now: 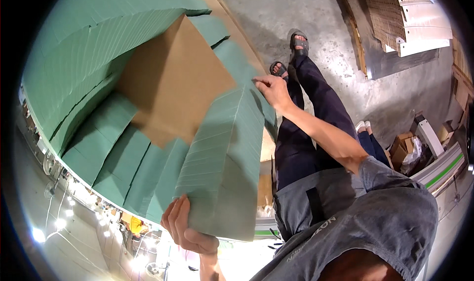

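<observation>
My left hand (190, 226) wraps its fingers round the lower end of a thick stack of green sheets (222, 157), with the thumb at the bottom edge. At the stack's other end, my right hand (272, 91) has its fingers bent together, the fingertips at the upper corner. This stack lies slanted, and thin lines along its face mark the single layers. Its lower right side is smooth and pale. Behind it a brown board (173, 78) shows, ringed by more green stacks (113, 128). The undersides of the stacks are hidden.
A tall curved wall of green sheets (98, 29) rises at the left. Brown and white stacked pieces (414, 19) stand on a dark base at upper right. Another person's shoes (364, 126), an open cardboard box (402, 145) and a rail with a green stripe (447, 170) are at right.
</observation>
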Demonstrator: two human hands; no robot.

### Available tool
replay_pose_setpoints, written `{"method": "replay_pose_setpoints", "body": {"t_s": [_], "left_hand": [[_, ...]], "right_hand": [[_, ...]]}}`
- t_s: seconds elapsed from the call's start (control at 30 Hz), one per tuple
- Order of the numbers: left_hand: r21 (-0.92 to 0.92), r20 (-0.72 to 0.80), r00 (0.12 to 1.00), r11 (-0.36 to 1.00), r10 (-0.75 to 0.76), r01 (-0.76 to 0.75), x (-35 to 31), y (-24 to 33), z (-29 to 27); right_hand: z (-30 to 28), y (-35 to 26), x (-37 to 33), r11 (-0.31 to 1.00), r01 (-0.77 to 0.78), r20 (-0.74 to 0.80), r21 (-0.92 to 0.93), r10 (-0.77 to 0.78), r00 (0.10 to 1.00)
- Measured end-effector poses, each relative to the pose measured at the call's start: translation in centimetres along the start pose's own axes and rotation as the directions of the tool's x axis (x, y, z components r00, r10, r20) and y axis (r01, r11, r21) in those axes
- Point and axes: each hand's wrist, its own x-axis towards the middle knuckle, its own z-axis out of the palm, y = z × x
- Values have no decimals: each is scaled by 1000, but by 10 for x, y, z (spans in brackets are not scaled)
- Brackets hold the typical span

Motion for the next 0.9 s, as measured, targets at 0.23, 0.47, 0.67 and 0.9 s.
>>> {"method": "replay_pose_setpoints", "body": {"t_s": [0.23, 0.47, 0.67, 0.9], "left_hand": [[5, -18, 1000, 1000, 20, -19, -4, -7, -1], [30, -10, 1000, 1000, -9, 9, -8, -11, -3], [-17, 12, 1000, 1000, -25, 25, 0, -6, -1], [25, -16, 1000, 1000, 1, -1, 0, -9, -1]], "right_hand": [[21, -33, -29, 985, 164, 30, -49, -163, 986], [-29, -117, -58, 973, 218, 493, 76, -226, 840], [-11, -22, 49, 928, 251, 385, -276, -132, 913], [6, -24, 50, 899, 276, 454, -340, -100, 885]]}}
